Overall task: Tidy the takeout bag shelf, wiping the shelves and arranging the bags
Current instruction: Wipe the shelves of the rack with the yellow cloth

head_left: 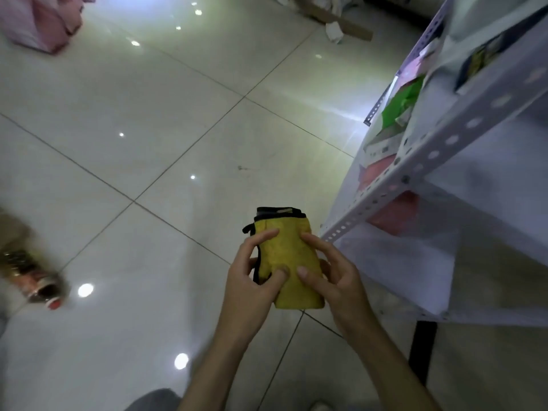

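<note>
Both hands: left hand [252, 274] and right hand [326, 271] holding folded yellow cloth [286, 256] | soft, light, floppy | best held by edges | beside shelf [415, 173]

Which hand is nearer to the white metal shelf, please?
The right hand, gripping the yellow cloth beside the shelf; the left hand holds the cloth's far side.

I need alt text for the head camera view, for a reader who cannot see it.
Two bare hands, left hand and right hand, hold a folded yellow cloth with dark edging above a glossy tiled floor. A white metal shelf holding pink and green packages stands at the right; pink bags lie at the far left.
</note>
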`<state>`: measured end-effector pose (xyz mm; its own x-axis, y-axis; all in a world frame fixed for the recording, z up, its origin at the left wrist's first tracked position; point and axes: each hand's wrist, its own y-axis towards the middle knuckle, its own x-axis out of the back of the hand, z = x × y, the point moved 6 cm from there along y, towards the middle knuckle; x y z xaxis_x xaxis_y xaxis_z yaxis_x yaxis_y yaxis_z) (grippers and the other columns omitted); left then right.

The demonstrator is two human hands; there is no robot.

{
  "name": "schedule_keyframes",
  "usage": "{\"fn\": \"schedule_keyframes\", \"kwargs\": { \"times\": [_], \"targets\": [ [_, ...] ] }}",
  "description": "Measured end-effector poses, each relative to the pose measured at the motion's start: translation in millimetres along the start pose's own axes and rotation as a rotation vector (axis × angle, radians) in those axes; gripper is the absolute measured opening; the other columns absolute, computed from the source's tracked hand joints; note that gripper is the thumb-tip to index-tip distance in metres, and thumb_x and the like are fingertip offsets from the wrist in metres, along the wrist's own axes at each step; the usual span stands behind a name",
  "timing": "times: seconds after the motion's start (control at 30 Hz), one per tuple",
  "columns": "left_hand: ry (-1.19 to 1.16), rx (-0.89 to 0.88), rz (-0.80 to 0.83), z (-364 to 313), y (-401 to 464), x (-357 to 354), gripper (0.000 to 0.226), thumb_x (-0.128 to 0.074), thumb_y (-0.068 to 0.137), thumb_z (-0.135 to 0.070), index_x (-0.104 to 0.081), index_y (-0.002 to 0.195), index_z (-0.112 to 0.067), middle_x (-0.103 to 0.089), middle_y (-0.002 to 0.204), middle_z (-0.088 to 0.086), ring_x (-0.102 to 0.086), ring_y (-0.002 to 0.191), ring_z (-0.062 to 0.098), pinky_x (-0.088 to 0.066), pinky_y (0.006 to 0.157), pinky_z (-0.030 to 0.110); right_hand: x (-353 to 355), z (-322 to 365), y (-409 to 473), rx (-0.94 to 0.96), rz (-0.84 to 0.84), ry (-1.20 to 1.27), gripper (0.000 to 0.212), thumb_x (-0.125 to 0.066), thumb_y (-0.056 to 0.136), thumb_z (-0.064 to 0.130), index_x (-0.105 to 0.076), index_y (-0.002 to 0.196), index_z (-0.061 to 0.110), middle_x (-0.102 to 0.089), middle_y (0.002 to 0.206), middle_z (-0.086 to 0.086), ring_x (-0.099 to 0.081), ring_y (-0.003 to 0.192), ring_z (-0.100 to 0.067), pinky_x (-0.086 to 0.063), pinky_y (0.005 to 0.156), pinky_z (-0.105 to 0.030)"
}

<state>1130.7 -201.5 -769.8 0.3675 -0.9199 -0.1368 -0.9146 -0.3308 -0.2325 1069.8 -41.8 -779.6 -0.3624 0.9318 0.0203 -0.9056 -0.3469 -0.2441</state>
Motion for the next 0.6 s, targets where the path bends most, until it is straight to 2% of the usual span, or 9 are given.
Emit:
{"fn": "schedule_keyframes", "kwargs": {
  "times": [0.13, 0.27, 0.37, 0.47, 0.6],
  "targets": [
    [0.044, -0.017, 0.033, -102.8, -37.7, 8.5, 0.056, -0.07, 0.092, -0.002, -0.061, 0.132, -0.041, -0.06, 0.132, -0.01, -0.066, 0.108, 0.016, -0.063, 0.069, 0.032, -18.2, 106.0, -44.0, 0.021, 0.001, -0.062, 0.052, -0.076, 0.084, 0.028, -0.062, 0.133, 0.04, -0.064, 0.133, 0.004, -0.067, 0.113, -0.023, -0.062, 0.083, -0.046],
    [0.077, -0.006, 0.046, -206.9, -87.1, 8.9, 0.057, -0.069, 0.091, -0.003, -0.06, 0.134, -0.04, -0.06, 0.13, -0.005, -0.064, 0.108, 0.022, -0.06, 0.071, 0.03, -35.1, 212.6, -99.8, 0.016, -0.007, -0.102, 0.051, -0.07, 0.086, 0.024, -0.061, 0.131, 0.045, -0.061, 0.136, 0.003, -0.066, 0.116, -0.017, -0.062, 0.085, -0.037],
    [0.118, 0.0, 0.069, -283.3, -124.5, 4.4, 0.058, -0.07, 0.089, 0.001, -0.061, 0.132, -0.038, -0.061, 0.127, -0.006, -0.062, 0.105, 0.026, -0.059, 0.075, 0.037, -42.3, 288.4, -144.9, -0.008, -0.03, -0.098, 0.05, -0.069, 0.087, 0.024, -0.061, 0.132, 0.045, -0.062, 0.137, 0.0, -0.064, 0.121, -0.018, -0.06, 0.093, -0.043],
    [0.129, 0.01, 0.127, -354.1, -150.5, -3.3, 0.057, -0.072, 0.086, -0.006, -0.059, 0.131, -0.038, -0.058, 0.128, -0.01, -0.062, 0.104, 0.024, -0.062, 0.079, 0.052, -42.1, 356.1, -182.0, 0.023, -0.094, -0.12, 0.05, -0.069, 0.088, 0.025, -0.061, 0.132, 0.045, -0.06, 0.138, 0.002, -0.062, 0.123, -0.015, -0.058, 0.095, -0.039],
    [0.134, -0.019, 0.234, -429.6, -164.2, -25.4, 0.056, -0.072, 0.084, -0.014, -0.056, 0.131, -0.04, -0.059, 0.129, -0.005, -0.064, 0.108, 0.025, -0.064, 0.077, 0.052, -29.5, 424.5, -208.3, 0.086, -0.196, -0.154, 0.05, -0.07, 0.089, 0.024, -0.061, 0.132, 0.048, -0.057, 0.14, 0.013, -0.062, 0.12, -0.011, -0.059, 0.091, -0.031]
  ]
}}
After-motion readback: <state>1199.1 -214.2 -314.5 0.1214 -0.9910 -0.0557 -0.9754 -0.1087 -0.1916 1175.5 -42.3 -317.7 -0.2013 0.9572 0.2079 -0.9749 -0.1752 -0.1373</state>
